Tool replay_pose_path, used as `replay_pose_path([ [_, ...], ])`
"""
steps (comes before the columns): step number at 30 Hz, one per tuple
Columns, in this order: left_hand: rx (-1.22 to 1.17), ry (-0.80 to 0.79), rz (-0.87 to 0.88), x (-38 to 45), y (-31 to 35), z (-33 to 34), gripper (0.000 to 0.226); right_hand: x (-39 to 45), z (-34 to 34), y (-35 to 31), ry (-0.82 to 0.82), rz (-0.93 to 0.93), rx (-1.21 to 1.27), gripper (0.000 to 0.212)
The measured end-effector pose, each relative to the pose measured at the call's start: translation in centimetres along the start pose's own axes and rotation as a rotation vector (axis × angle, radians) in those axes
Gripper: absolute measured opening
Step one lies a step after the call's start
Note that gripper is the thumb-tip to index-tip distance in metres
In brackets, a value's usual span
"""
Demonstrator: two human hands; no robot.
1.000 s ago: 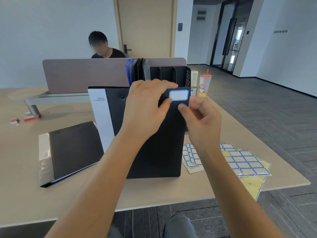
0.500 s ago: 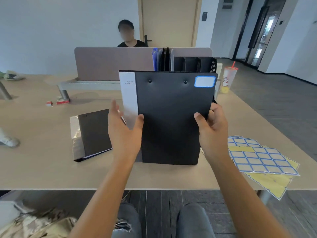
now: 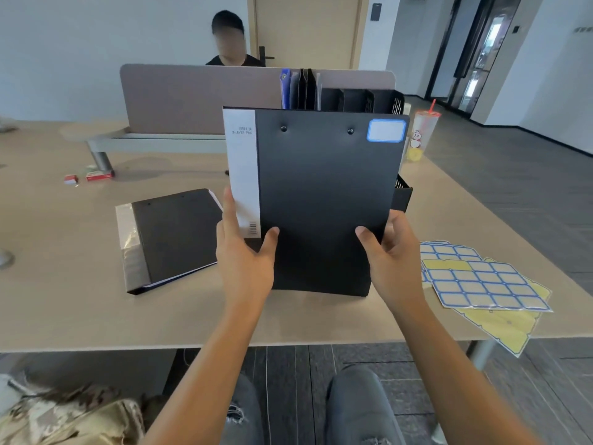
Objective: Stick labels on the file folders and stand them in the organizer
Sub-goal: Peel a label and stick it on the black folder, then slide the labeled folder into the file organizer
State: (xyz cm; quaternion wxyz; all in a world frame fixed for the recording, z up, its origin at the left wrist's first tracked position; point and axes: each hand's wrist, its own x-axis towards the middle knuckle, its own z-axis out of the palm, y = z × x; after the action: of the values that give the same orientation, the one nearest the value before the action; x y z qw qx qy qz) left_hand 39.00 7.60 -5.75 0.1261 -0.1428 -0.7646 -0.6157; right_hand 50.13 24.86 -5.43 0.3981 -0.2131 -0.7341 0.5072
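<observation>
An upright black file folder with a white spine strip is held in front of me above the table. A blue-bordered white label sits on its top right corner. My left hand grips the folder's lower left edge, thumb on the cover. My right hand grips its lower right edge. Behind the folder stands the black mesh organizer, with a blue and several dark folders in its left slots. A second black folder lies flat on the table to the left. Label sheets lie at the right.
A drink cup with a red straw stands right of the organizer. A grey desk divider runs across the back, with a seated person behind it. Small red items lie at the far left. A camouflage bag is on the floor.
Both hands left the label at the folder's top corner and moved down to its lower edges. The folder rose off the table, standing upright in front of the organizer.
</observation>
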Motion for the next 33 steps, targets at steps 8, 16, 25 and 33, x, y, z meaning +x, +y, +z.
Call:
replay_pose_path([
  [8, 0.003, -0.127, 0.051, 2.4, 2.2, 5.6, 0.093, 2.1, -4.0, 0.4, 0.112, 0.015, -0.113, 0.008],
  [16, 0.032, -0.371, 0.147, 4.9, 5.2, 15.0, 0.08, 5.7, -9.4, 0.6, 0.23, -0.043, -0.111, 0.016],
  [25, 0.251, -0.233, 0.178, 7.5, 4.7, 17.7, 0.056, 10.1, -8.1, 0.1, 0.388, -0.149, -0.13, 0.017],
  [33, 0.411, -0.243, 0.201, 9.8, 2.7, 17.2, 0.058, 13.1, -5.6, -1.2, 0.433, -0.189, -0.071, 0.008],
])
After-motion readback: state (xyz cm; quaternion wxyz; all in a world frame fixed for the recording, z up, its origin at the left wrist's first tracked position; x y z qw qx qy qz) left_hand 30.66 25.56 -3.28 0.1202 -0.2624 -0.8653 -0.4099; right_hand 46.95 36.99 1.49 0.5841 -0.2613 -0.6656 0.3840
